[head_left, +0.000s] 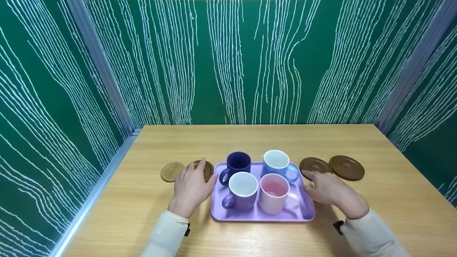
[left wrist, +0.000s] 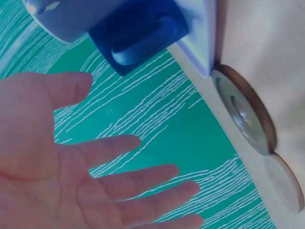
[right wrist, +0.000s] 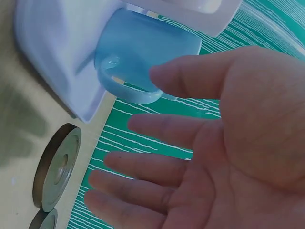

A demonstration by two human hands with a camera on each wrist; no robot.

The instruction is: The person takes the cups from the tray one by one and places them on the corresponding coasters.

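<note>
Table (head_left: pixel 257 138): pale wood, straight grain, straight far edge. Directly on it:

One tray (head_left: pixel 264 218): lilac, rectangular, rounded corners, raised rim; flat, long side running left to right.

To the tray's left, two discs in a row: brown disc (head_left: pixel 209 172), round, ringed face, nearer the tray, partly hidden in the head view; pale disc (head_left: pixel 172 172), wood-coloured, just beyond.

To its right, two more, dark brown, round, ringed: inner disc (head_left: pixel 317 165), near the tray's far right corner; outer disc (head_left: pixel 346 167), close beside. All four lie flat.
</note>
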